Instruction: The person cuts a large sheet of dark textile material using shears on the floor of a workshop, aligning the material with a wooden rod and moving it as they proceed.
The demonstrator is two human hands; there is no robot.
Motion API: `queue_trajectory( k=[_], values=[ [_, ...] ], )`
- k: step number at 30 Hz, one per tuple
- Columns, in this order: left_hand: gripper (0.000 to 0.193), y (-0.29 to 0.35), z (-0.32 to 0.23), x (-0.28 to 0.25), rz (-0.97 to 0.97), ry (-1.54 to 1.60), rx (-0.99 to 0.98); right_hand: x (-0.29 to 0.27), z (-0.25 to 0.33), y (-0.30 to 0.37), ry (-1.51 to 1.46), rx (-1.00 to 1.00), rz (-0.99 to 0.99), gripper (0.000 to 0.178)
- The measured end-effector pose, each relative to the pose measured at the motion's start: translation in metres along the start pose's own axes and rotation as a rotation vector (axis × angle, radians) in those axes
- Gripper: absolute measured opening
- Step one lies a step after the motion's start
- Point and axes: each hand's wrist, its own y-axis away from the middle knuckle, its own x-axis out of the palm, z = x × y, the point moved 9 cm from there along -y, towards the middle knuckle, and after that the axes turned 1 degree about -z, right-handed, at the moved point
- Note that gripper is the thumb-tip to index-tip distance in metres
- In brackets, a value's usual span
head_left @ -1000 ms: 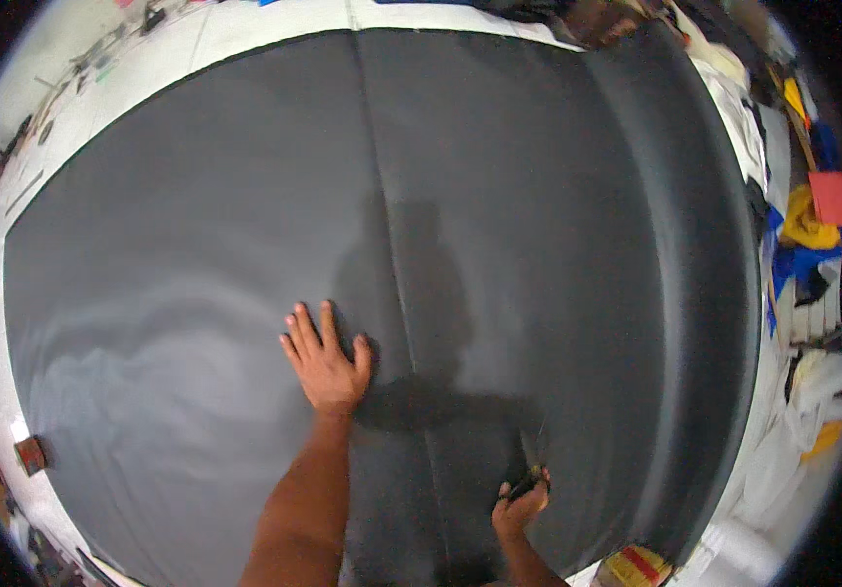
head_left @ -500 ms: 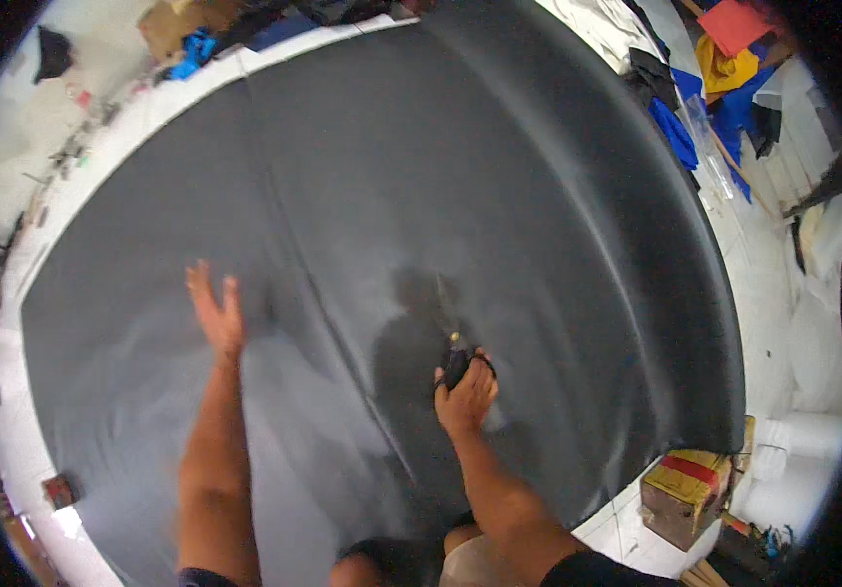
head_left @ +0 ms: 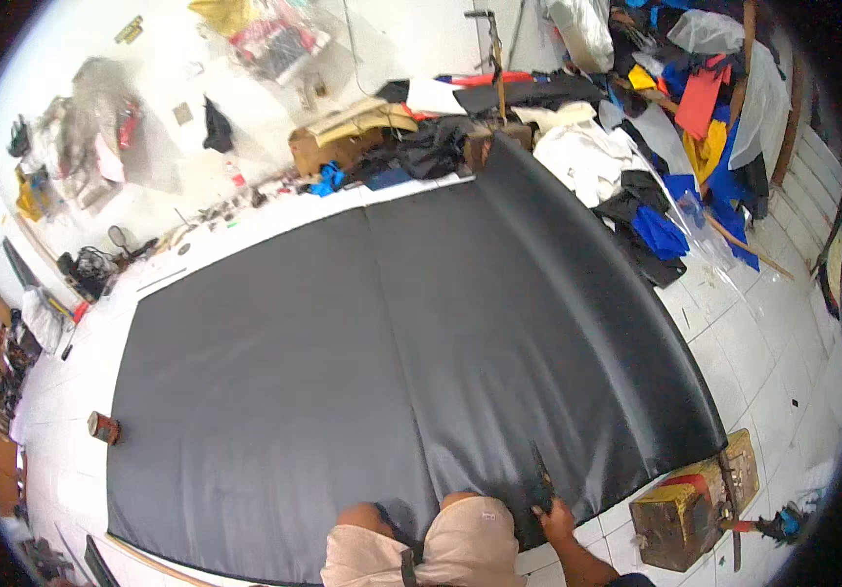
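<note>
A large black sheet (head_left: 274, 382), smooth like vinyl, lies spread over the white tiled floor. One long crease runs down its middle, and its right side rises in a thick rolled fold (head_left: 587, 284). At the near edge, to the right of my knees, my right hand (head_left: 559, 520) is closed around the handles of a pair of scissors (head_left: 544, 479). The blades point away from me, over the sheet; whether they touch it I cannot tell. My left hand is out of the picture.
A worn yellow-brown box (head_left: 680, 523) stands by the near right corner. A rusty can (head_left: 103, 428) sits at the left edge. Cloth scraps, white fabric (head_left: 587, 157) and plastic are heaped at the far right. A wooden stick (head_left: 157, 560) lies along the near left edge.
The view has drawn back and shows more of the room. My left hand has gone from view. My right hand, still holding the scissors, has shifted to the sheet's near right edge.
</note>
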Motion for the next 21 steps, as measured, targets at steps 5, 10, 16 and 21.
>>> queue_trajectory(
  k=[5,10,16,21],
  values=[
    [0.045,0.051,0.051,0.006,-0.161,0.299,0.013,0.000,-0.110,0.168,-0.143,0.055,0.031,0.028],
    [0.030,0.013,-0.062,0.022,-0.190,0.816,0.127,0.032,-0.246,0.248,0.106,0.734,-0.223,0.040],
    [0.035,0.062,-0.186,-0.047,-0.242,0.773,0.428,0.074,-0.235,0.230,0.430,0.254,0.391,0.036],
    [0.032,0.123,-0.211,-0.066,-0.349,0.332,0.635,0.097,-0.194,0.203,0.975,-0.310,0.569,0.031]
  ],
)
